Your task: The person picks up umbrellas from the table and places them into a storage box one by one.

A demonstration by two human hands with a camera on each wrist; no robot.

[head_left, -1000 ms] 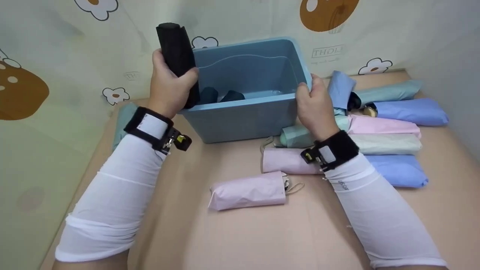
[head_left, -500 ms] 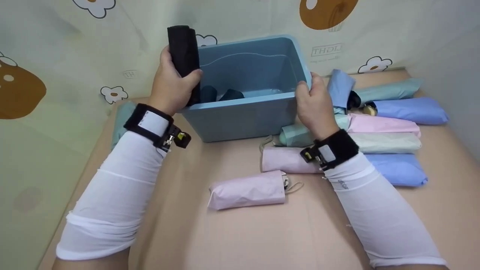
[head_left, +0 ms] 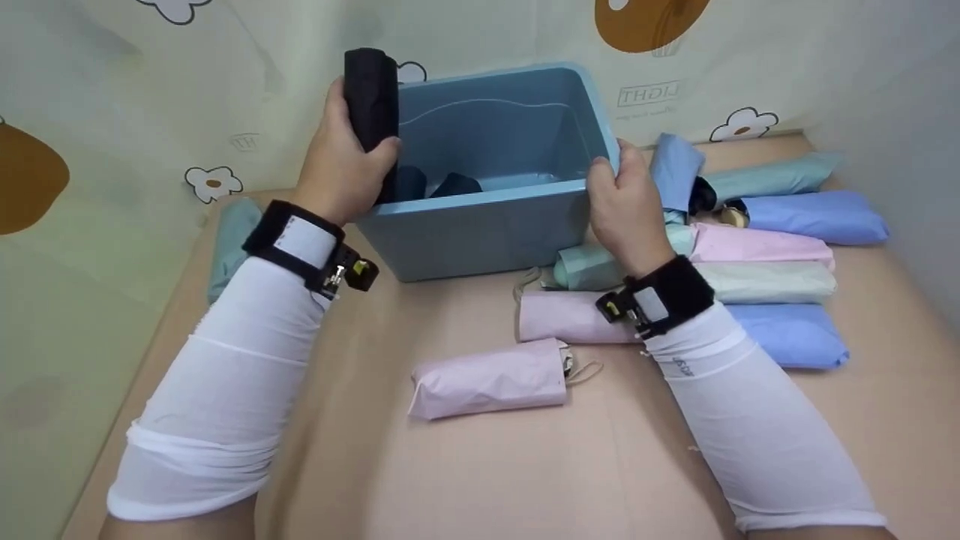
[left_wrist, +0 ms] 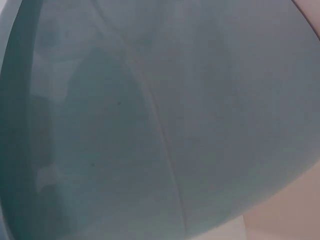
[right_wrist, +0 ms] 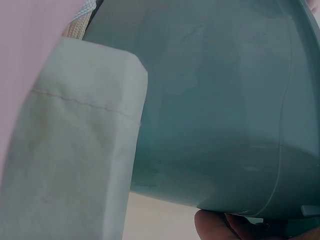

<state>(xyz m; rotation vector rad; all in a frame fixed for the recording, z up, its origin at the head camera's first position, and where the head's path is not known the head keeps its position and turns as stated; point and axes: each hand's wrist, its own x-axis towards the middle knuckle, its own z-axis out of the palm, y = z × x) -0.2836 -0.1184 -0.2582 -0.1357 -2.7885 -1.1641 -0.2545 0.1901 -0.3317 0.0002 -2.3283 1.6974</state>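
In the head view my left hand (head_left: pixel 341 165) grips a black rolled folding umbrella (head_left: pixel 371 97), nearly upright at the left end of a blue plastic bin (head_left: pixel 480 236). The umbrella's lower end overlaps the bin's left rim. At the opposite end, my right hand (head_left: pixel 630 206) holds the rim, thumb over the edge. Two dark rolled things (head_left: pixel 457 184) lie inside the bin, partly hidden by its front wall. Blue-green bin wall (left_wrist: pixel 225 110) fills most of the left wrist view. Fingertips (right_wrist: pixel 215 225) of the right hand show at the bottom of the right wrist view.
A pink sleeved umbrella (head_left: pixel 491 379) lies in front of the bin. Several blue, green, pink and white ones, such as a blue one (head_left: pixel 817 217), crowd the table's right side. A green one (head_left: pixel 232 244) lies at the left edge, beside the patterned wall covering (head_left: pixel 487 30).
The black umbrella has swung from a leftward lean to nearly upright and moved slightly right with my left hand. My right hand keeps its hold on the bin rim.
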